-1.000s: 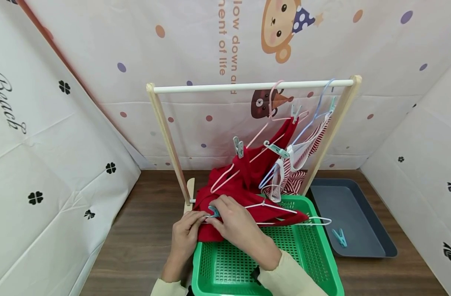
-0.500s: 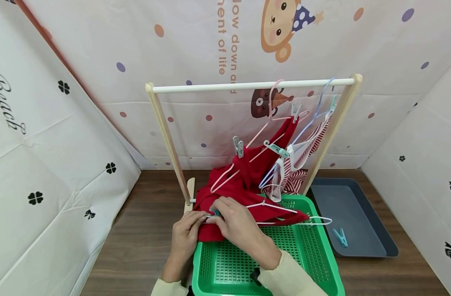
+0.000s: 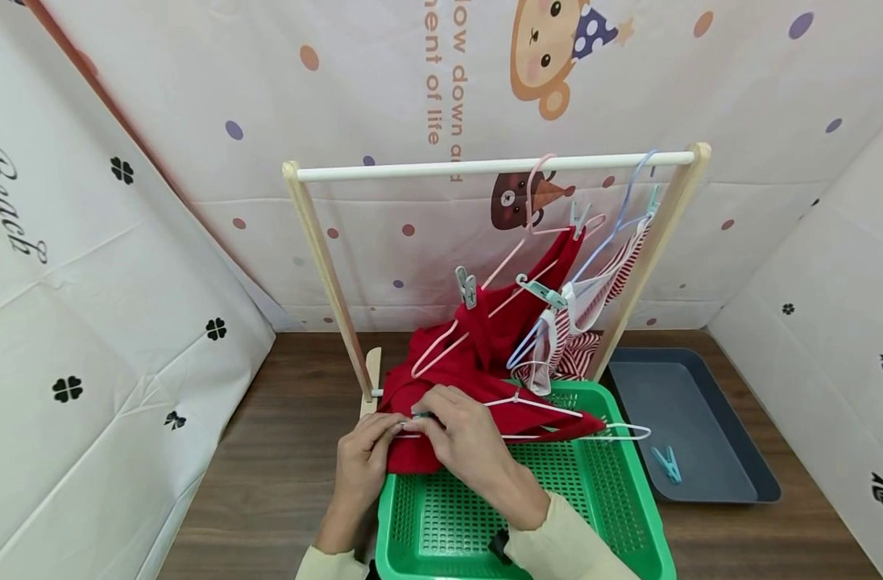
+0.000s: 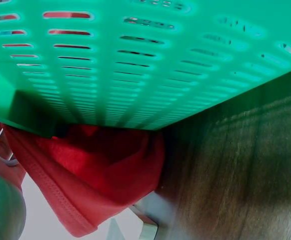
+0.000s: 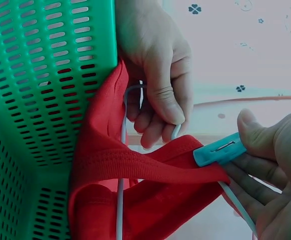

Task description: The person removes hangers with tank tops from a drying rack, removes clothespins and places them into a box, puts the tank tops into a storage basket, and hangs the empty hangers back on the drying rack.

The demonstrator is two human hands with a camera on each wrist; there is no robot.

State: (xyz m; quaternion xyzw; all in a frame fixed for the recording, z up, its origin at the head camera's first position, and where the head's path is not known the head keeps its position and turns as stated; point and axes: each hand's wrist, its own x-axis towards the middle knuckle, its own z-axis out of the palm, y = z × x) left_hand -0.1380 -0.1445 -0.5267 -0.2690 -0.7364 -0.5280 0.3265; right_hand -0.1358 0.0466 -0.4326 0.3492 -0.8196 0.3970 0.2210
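A red garment (image 3: 412, 461) lies over the far left part of the green basket (image 3: 655, 524), with a white hanger (image 3: 536, 404) threaded into it. My left hand (image 3: 362, 457) pinches one end of that hanger between thumb and fingers, plainest in the right wrist view. Beside it my right hand (image 3: 470, 451) pinches a blue clothespin (image 5: 219, 149), whose tip sits on the garment's strap where it passes over the hanger wire. Fingers hide most of the clothespin in the head view. The left wrist view shows basket wall and red fabric (image 4: 95, 175).
Behind stands a wooden rack with a white rail (image 3: 441, 170). From it hang a pink hanger (image 3: 532, 189) with red clothing and a blue hanger (image 3: 630, 189) with red-striped clothing, both clipped with clothespins. A grey tray (image 3: 710, 435) at right holds another blue clothespin (image 3: 667, 465).
My right hand's fingers have shifted slightly over the blue clothespin, which showed more a second ago and is now mostly covered in the head view. My left hand stays in place.
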